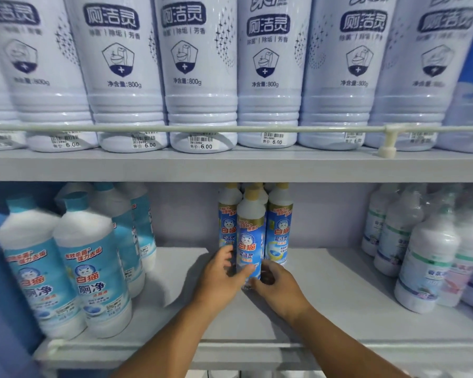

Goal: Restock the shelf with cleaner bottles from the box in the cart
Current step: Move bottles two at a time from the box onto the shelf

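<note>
A slim white cleaner bottle with a blue label and gold cap stands upright on the lower shelf, in front of several bottles of the same kind. My left hand wraps its lower left side, thumb across the front. My right hand cups its base from the right. The box and the cart are out of view.
Larger white bottles with light-blue labels stand at the shelf's left. White bottles with green labels stand at the right. The upper shelf carries a row of big pale bottles behind a rail. Bare shelf lies on both sides of my hands.
</note>
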`<state>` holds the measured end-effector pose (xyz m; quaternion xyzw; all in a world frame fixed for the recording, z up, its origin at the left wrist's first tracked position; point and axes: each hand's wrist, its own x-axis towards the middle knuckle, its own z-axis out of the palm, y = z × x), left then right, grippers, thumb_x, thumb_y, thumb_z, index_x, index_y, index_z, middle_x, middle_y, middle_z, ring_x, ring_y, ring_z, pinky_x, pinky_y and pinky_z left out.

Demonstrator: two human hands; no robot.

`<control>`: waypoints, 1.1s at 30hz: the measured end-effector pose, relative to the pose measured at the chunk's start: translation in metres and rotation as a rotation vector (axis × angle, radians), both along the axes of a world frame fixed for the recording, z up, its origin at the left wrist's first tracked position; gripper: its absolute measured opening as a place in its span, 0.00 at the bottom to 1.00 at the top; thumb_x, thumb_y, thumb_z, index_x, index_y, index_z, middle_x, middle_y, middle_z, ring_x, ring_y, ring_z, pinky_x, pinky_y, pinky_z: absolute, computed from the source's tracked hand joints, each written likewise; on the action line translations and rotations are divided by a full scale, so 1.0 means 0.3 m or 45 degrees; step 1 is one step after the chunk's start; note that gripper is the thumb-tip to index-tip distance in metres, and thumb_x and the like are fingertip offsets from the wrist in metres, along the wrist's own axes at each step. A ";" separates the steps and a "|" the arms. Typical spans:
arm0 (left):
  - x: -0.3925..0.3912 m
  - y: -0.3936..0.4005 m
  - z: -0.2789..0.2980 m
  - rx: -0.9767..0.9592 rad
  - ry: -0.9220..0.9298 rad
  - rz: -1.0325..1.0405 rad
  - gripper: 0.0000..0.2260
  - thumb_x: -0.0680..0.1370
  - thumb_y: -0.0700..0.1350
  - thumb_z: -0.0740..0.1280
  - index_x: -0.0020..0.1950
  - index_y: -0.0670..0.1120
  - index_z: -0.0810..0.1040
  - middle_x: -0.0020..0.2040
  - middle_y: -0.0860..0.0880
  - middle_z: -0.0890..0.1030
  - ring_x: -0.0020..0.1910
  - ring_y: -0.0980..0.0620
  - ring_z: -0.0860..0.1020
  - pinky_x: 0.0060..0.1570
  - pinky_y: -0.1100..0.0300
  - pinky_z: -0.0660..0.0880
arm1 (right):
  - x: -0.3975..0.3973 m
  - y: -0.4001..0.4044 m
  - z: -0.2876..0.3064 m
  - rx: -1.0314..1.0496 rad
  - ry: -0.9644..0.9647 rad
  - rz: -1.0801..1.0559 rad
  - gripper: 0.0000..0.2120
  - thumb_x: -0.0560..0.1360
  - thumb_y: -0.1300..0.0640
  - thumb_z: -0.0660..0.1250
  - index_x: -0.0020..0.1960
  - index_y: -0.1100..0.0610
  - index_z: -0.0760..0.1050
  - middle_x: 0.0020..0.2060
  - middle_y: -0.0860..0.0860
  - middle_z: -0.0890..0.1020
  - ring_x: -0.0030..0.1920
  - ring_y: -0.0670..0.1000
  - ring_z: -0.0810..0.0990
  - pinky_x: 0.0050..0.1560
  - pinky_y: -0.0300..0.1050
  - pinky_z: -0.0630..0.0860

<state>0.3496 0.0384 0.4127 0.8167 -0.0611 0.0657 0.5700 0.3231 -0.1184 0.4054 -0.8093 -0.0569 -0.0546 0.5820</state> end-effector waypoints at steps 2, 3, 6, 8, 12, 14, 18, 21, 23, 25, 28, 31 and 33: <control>-0.003 -0.015 -0.008 0.073 0.025 -0.023 0.21 0.70 0.47 0.79 0.57 0.59 0.74 0.50 0.61 0.82 0.45 0.67 0.81 0.42 0.69 0.79 | -0.010 -0.011 0.015 -0.164 -0.051 0.019 0.12 0.78 0.55 0.68 0.60 0.46 0.78 0.52 0.40 0.84 0.53 0.38 0.81 0.53 0.35 0.77; 0.000 -0.023 -0.006 0.077 0.025 0.000 0.21 0.69 0.47 0.79 0.59 0.56 0.75 0.51 0.58 0.83 0.45 0.64 0.82 0.44 0.64 0.81 | -0.011 -0.023 0.014 -0.309 -0.097 0.018 0.14 0.78 0.52 0.67 0.63 0.45 0.77 0.56 0.40 0.82 0.56 0.38 0.79 0.56 0.37 0.77; 0.010 -0.039 -0.005 0.067 0.008 0.059 0.19 0.70 0.44 0.79 0.55 0.53 0.76 0.52 0.51 0.85 0.45 0.59 0.84 0.46 0.57 0.82 | -0.014 -0.057 0.002 -0.783 -0.195 -0.077 0.23 0.77 0.45 0.63 0.71 0.48 0.71 0.64 0.48 0.77 0.61 0.48 0.76 0.58 0.42 0.76; -0.007 -0.036 0.004 0.088 0.003 0.076 0.17 0.71 0.46 0.78 0.56 0.52 0.76 0.52 0.54 0.85 0.44 0.61 0.83 0.43 0.62 0.81 | -0.033 -0.072 0.016 -0.971 -0.221 -0.163 0.26 0.77 0.44 0.61 0.73 0.50 0.67 0.66 0.51 0.74 0.63 0.52 0.74 0.59 0.45 0.75; -0.053 0.006 0.036 0.152 -0.004 0.101 0.16 0.74 0.47 0.75 0.59 0.52 0.73 0.49 0.58 0.80 0.39 0.68 0.77 0.31 0.77 0.71 | -0.055 -0.102 0.040 -1.212 -0.273 -0.250 0.30 0.78 0.46 0.61 0.78 0.52 0.60 0.73 0.51 0.66 0.70 0.53 0.68 0.66 0.46 0.70; -0.057 0.031 0.042 0.141 0.004 0.105 0.18 0.75 0.47 0.75 0.61 0.50 0.73 0.51 0.56 0.81 0.39 0.69 0.76 0.30 0.78 0.70 | -0.053 -0.114 0.048 -1.200 -0.233 -0.306 0.31 0.79 0.47 0.62 0.78 0.53 0.59 0.75 0.52 0.64 0.72 0.54 0.66 0.69 0.47 0.68; -0.058 0.067 0.043 0.123 0.011 0.123 0.18 0.75 0.46 0.74 0.62 0.50 0.72 0.51 0.56 0.79 0.39 0.69 0.77 0.30 0.77 0.71 | -0.006 -0.126 0.064 -0.868 -0.041 -0.354 0.30 0.78 0.51 0.65 0.76 0.55 0.59 0.71 0.54 0.67 0.69 0.55 0.70 0.64 0.46 0.71; -0.047 0.084 0.027 0.127 -0.005 0.151 0.18 0.75 0.46 0.74 0.62 0.50 0.72 0.51 0.57 0.81 0.40 0.66 0.79 0.31 0.75 0.73 | 0.056 -0.126 0.067 -0.629 0.021 -0.308 0.25 0.78 0.52 0.67 0.72 0.54 0.63 0.66 0.55 0.74 0.63 0.55 0.76 0.55 0.41 0.71; -0.036 0.090 0.009 0.106 -0.014 0.165 0.19 0.74 0.46 0.75 0.62 0.51 0.73 0.50 0.58 0.82 0.41 0.66 0.81 0.33 0.73 0.75 | 0.099 -0.123 0.056 -0.521 0.013 -0.340 0.21 0.78 0.52 0.68 0.68 0.54 0.67 0.61 0.55 0.78 0.58 0.54 0.79 0.51 0.40 0.71; -0.026 0.093 -0.020 0.117 -0.017 0.175 0.21 0.73 0.44 0.77 0.62 0.52 0.74 0.48 0.61 0.82 0.42 0.68 0.81 0.35 0.73 0.75 | 0.133 -0.115 0.038 -0.436 0.006 -0.354 0.19 0.77 0.52 0.70 0.65 0.54 0.69 0.59 0.53 0.79 0.55 0.53 0.80 0.50 0.41 0.73; -0.027 0.092 -0.043 0.104 -0.012 0.171 0.22 0.72 0.42 0.77 0.62 0.52 0.74 0.47 0.62 0.82 0.43 0.69 0.81 0.36 0.74 0.75 | 0.169 -0.107 0.019 -0.343 -0.002 -0.415 0.18 0.76 0.52 0.71 0.62 0.55 0.71 0.56 0.52 0.80 0.51 0.50 0.80 0.49 0.43 0.75; -0.029 0.093 -0.040 0.068 -0.015 0.160 0.21 0.72 0.39 0.77 0.60 0.51 0.74 0.46 0.63 0.82 0.41 0.68 0.82 0.36 0.74 0.74 | 0.179 -0.102 0.013 -0.328 0.021 -0.457 0.18 0.75 0.53 0.72 0.61 0.56 0.70 0.52 0.50 0.80 0.46 0.49 0.78 0.47 0.43 0.74; -0.031 0.092 -0.036 0.070 -0.012 0.165 0.20 0.72 0.39 0.77 0.59 0.50 0.74 0.45 0.63 0.82 0.40 0.69 0.82 0.36 0.75 0.74 | 0.180 -0.102 0.011 -0.334 0.037 -0.468 0.18 0.75 0.52 0.73 0.60 0.56 0.70 0.51 0.50 0.81 0.46 0.49 0.78 0.46 0.43 0.73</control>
